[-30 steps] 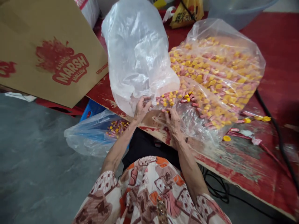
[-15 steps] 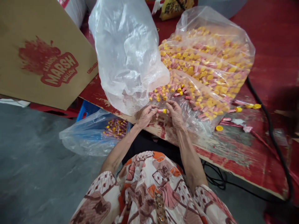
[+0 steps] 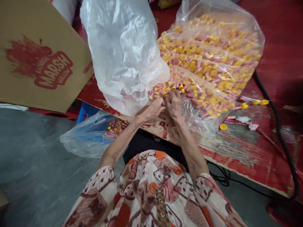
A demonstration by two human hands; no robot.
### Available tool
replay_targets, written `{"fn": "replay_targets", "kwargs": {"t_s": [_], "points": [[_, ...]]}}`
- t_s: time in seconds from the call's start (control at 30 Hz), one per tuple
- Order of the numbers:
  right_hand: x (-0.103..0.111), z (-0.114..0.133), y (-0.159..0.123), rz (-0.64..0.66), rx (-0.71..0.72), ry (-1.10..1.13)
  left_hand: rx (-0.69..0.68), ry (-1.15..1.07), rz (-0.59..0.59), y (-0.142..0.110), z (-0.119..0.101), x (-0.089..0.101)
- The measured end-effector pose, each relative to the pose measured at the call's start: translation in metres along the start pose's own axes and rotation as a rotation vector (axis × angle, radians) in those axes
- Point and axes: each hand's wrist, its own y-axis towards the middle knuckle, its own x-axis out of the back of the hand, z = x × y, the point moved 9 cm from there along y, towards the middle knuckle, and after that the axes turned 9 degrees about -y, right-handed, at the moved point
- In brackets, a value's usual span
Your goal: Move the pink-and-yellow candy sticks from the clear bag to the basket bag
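A blue-tinged plastic bag [image 3: 75, 142] lies at far left. The left hand [image 3: 151, 113] and right hand [image 3: 174, 105] meet, fingers together, apparently pinching yellow-capped pink tubes [image 3: 176, 85] in a clear bag [image 3: 189, 22] on a red board [image 3: 267, 157].

Worn red-painted board [image 3: 258, 157] under my work: on it lie 1 clear plastic bag [image 3: 227, 28] of yellow-capped pink pieces [image 3: 196, 75], 1 loose yellow cap [image 3: 223, 127], pink strips [image 3: 233, 122], and 1 black cable [image 3: 276, 116].
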Motion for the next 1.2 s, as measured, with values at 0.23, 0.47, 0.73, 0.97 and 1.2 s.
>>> {"fn": "replay_targets", "kwargs": {"t_s": [0.23, 0.47, 0.73, 0.97, 1.2], "points": [[-0.013, 0.001, 0.001, 0.013, -0.004, -0.122, -0.022, -0.099, 0.042, -0.022, -0.011, 0.005], [0.004, -0.006, -0.005, -0.1, 0.048, -0.065, -0.065, 0.58, 0.104, -0.034, -0.047, -0.03], [0.018, 0.001, -0.014, -0.098, 0.119, -0.026, -0.071, 0.698, 0.123, -0.042, -0.074, -0.025], [0.028, 0.004, -0.038, -0.108, 0.174, -0.042, -0.013, 0.646, 0.121, -0.054, -0.053, -0.035], [0.02, 0.007, -0.039, -0.105, 0.204, -0.162, -0.092, 0.471, -0.13, -0.069, -0.057, -0.005]]}}
